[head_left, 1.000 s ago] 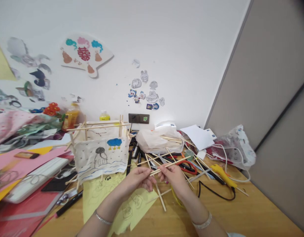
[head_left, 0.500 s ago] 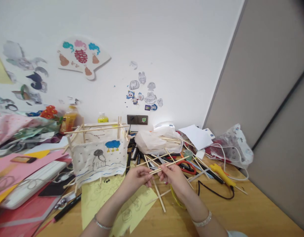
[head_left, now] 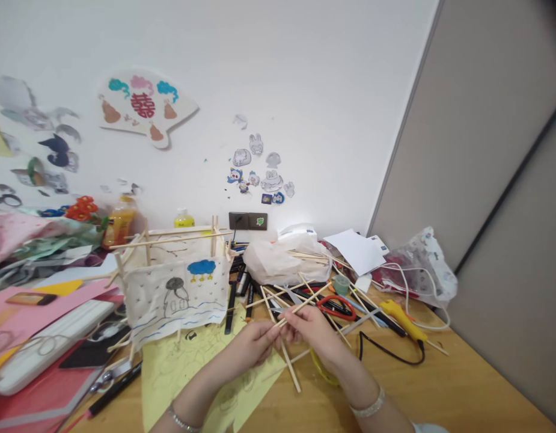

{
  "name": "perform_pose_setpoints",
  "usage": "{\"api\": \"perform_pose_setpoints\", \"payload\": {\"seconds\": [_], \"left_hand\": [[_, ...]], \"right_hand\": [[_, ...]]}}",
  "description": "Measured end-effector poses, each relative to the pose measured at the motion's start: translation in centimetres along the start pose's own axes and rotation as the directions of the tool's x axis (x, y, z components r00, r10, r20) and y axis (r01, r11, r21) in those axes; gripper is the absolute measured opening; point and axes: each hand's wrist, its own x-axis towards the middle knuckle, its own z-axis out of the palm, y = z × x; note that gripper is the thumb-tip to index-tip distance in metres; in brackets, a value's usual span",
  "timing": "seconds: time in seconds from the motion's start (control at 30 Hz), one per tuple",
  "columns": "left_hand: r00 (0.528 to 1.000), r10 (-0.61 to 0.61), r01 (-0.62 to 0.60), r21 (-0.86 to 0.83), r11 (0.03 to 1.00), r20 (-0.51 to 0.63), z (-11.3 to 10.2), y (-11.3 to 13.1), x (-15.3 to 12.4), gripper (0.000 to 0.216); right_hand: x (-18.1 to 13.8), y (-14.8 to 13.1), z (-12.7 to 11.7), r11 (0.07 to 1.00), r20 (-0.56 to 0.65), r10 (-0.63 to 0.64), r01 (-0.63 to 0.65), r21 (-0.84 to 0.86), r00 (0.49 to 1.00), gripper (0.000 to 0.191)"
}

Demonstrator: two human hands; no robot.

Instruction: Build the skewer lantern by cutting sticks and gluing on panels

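Note:
Between my two hands are thin wooden sticks, slanting up to the right; they look like a pair lying together. My left hand pinches their lower end. A little farther up, my right hand has its fingers closed around them, almost touching the left. Beneath and beyond the hands, several loose wooden sticks lie crossed on the table. Red-handled scissors rest just past my right hand. A yellow sheet with pencil drawings is under my left forearm.
A stick frame with a drawn-on cloth stands at left. A yellow glue gun with a black cord lies right. Behind are a plastic bag of sticks and markers. A white power strip lies far left.
The held sticks have tilted more steeply, and my hands have dropped slightly and drawn closer together. The whole view has shifted a little.

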Motion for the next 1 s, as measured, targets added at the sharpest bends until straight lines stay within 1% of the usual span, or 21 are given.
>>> {"api": "perform_pose_setpoints", "payload": {"seconds": [0.03,0.07,0.1,0.13,0.17,0.2,0.23,0.27,0.3,0.37,0.4,0.43,0.47,0.57,0.63,0.7,0.77,0.83,0.87,0.93,1.0], "left_hand": [[1.000,-0.008,0.008,-0.029,1.000,-0.015,-0.1,0.1,0.0,0.053],[0.999,-0.018,0.016,-0.060,0.998,-0.037,-0.2,0.3,0.0,0.053],[0.998,-0.026,0.020,-0.093,0.995,-0.063,-0.3,0.4,-0.1,0.053],[0.996,-0.030,0.018,-0.133,0.991,-0.090,-0.5,0.6,-0.2,0.053],[0.993,-0.025,0.004,-0.174,0.985,-0.116,-0.6,0.8,-0.3,0.053],[0.990,-0.015,-0.015,-0.215,0.977,-0.137,-0.8,0.9,-0.3,0.052],[0.988,-0.004,-0.036,-0.252,0.967,-0.156,-0.9,1.0,-0.4,0.051],[0.985,0.007,-0.056,-0.284,0.957,-0.171,-1.0,1.1,-0.5,0.050],[0.983,0.015,-0.073,-0.309,0.948,-0.183,-1.1,1.1,-0.5,0.050],[0.981,0.024,-0.089,-0.339,0.937,-0.190,-1.2,1.2,-0.5,0.048],[0.982,0.027,-0.092,-0.347,0.933,-0.188,-1.3,1.2,-0.6,0.048],[0.983,0.031,-0.095,-0.352,0.931,-0.183,-1.5,1.2,-0.6,0.047],[0.984,0.034,-0.096,-0.357,0.929,-0.177,-1.6,1.2,-0.6,0.047],[0.985,0.031,-0.092,-0.373,0.923,-0.167,-2.2,1.1,-0.7,0.047],[0.986,0.017,-0.080,-0.377,0.923,-0.168,-2.5,1.0,-0.9,0.047],[0.985,0.000,-0.065,-0.367,0.928,-0.175,-2.8,0.9,-0.9,0.048],[0.983,-0.008,-0.058,-0.354,0.934,-0.183,-3.0,0.9,-1.0,0.048],[0.982,-0.010,-0.058,-0.349,0.935,-0.188,-3.1,1.0,-1.0,0.049],[0.982,-0.012,-0.056,-0.349,0.935,-0.189,-3.2,1.1,-1.0,0.049],[0.981,-0.022,-0.048,-0.351,0.935,-0.191,-3.2,1.1,-1.0,0.050],[0.982,-0.036,-0.031,-0.346,0.938,-0.186,-3.3,1.2,-1.0,0.050]], "right_hand": [[0.0,-0.3,-0.7,0.996,-0.034,-0.026,0.023,-0.086,0.999,0.040],[0.0,-0.5,-1.6,0.978,-0.082,-0.058,0.040,-0.207,0.995,0.038],[-0.1,-0.8,-2.5,0.930,-0.140,-0.110,0.052,-0.364,0.984,0.034],[-0.3,-1.0,-3.4,0.835,-0.192,-0.169,0.037,-0.549,0.967,0.028],[-0.6,-1.2,-4.2,0.707,-0.230,-0.195,-0.025,-0.707,0.953,0.023],[-0.9,-1.3,-4.8,0.586,-0.245,-0.155,-0.110,-0.802,0.957,0.019],[-1.3,-1.2,-5.2,0.504,-0.241,-0.095,-0.162,-0.849,0.966,0.017],[-1.8,-1.1,-5.3,0.452,-0.213,-0.031,-0.176,-0.875,0.977,0.019],[-2.2,-0.9,-5.2,0.408,-0.198,-0.004,-0.179,-0.895,0.980,0.024],[-3.0,-0.5,-4.6,0.309,-0.212,0.007,-0.204,-0.929,0.977,0.037],[-3.2,-0.3,-4.1,0.278,-0.221,-0.005,-0.210,-0.937,0.975,0.040],[-3.3,-0.1,-3.7,0.262,-0.215,-0.019,-0.203,-0.944,0.976,0.043],[-3.3,0.0,-3.4,0.264,-0.201,-0.029,-0.186,-0.946,0.979,0.044],[-3.0,0.4,-3.1,0.324,-0.163,-0.051,-0.139,-0.936,0.985,0.047],[-2.7,0.7,-3.3,0.360,-0.169,-0.069,-0.134,-0.923,0.983,0.047],[-2.6,0.9,-3.5,0.373,-0.159,-0.100,-0.111,-0.921,0.982,0.048],[-2.6,1.1,-3.8,0.337,-0.146,-0.152,-0.088,-0.938,0.978,0.050],[-2.7,1.1,-4.1,0.256,-0.150,-0.215,-0.092,-0.962,0.965,0.052],[-2.8,1.1,-4.3,0.213,-0.169,-0.236,-0.118,-0.970,0.957,0.052],[-2.8,1.3,-4.8,0.155,-0.229,-0.229,-0.196,-0.968,0.946,0.058],[-2.6,1.5,-5.2,0.138,-0.266,-0.180,-0.244,-0.960,0.947,0.066]]}}
